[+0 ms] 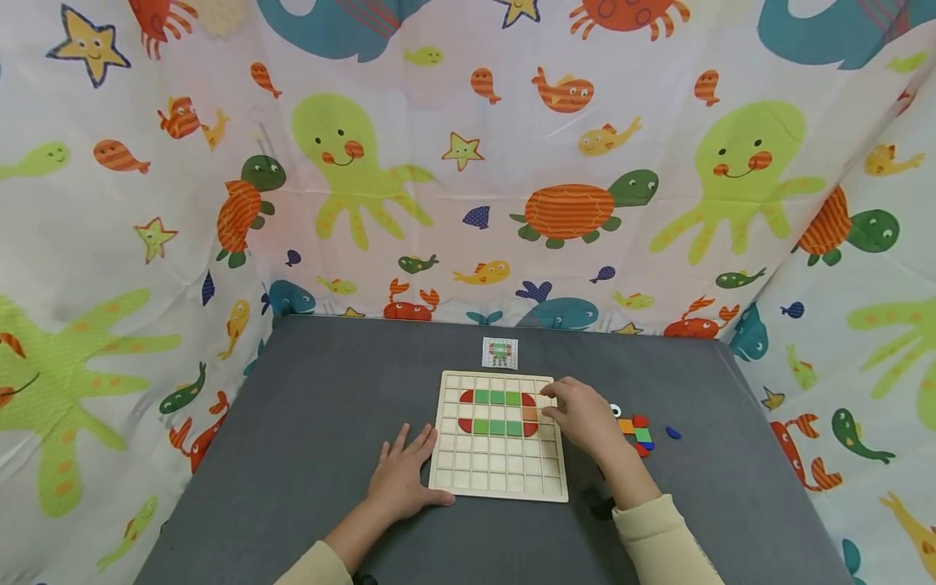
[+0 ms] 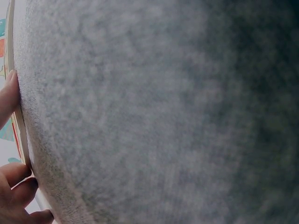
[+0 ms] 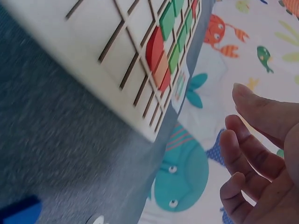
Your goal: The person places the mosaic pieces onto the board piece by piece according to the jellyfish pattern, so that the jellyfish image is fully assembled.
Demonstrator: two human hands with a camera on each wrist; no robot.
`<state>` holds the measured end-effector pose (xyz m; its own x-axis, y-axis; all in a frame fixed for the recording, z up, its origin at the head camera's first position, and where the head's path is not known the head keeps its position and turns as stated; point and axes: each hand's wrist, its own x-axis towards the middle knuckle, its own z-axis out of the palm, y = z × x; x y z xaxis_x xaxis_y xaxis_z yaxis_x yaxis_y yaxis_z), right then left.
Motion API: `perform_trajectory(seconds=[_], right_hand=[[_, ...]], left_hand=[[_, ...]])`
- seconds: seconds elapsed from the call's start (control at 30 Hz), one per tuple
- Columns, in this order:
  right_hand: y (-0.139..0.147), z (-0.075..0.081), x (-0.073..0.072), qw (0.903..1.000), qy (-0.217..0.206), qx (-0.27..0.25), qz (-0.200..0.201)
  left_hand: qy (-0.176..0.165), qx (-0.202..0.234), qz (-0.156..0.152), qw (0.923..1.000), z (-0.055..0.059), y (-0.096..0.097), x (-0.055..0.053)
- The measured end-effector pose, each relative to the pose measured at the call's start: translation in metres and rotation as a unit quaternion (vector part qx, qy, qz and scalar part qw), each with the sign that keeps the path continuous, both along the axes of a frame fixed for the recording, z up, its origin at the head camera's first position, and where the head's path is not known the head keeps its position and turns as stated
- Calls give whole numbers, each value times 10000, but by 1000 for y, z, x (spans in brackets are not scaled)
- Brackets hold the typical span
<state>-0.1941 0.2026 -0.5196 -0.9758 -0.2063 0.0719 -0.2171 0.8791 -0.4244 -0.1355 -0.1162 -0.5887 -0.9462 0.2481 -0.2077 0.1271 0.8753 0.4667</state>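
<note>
A wooden grid board (image 1: 497, 479) lies on the table with several pieces set in its squares. Two rows of green squares (image 1: 497, 397) end in red rounded pieces (image 1: 466, 396), and an orange square (image 1: 530, 413) sits between the red ones at the right end. My left hand (image 1: 400, 479) rests at the board's left edge, fingers spread, thumb by the near corner. Over the right part of the board hovers my right hand (image 1: 581, 413). Its thumb and bent fingers (image 3: 247, 154) stand apart with nothing between them in the right wrist view.
A small printed card (image 1: 500, 353) with a figure on a grid lies just beyond the board. Right of the board, partly behind my right forearm, is a group of coloured pieces (image 1: 642, 435). A blue piece (image 1: 673, 432) lies apart. A patterned curtain (image 1: 453, 268) borders the grey table.
</note>
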Motion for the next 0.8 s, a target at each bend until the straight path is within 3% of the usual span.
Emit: perform_trajectory(seconds=[0.4,0.8], right_hand=[[50,-4,20,9984,14,-99,-558],[98,-20,29,9969,-84,-181,-757]], left_hand=[[36,67,-53,10000,-2,1,1],[26,-26,-28,10000,0,-1,-1]])
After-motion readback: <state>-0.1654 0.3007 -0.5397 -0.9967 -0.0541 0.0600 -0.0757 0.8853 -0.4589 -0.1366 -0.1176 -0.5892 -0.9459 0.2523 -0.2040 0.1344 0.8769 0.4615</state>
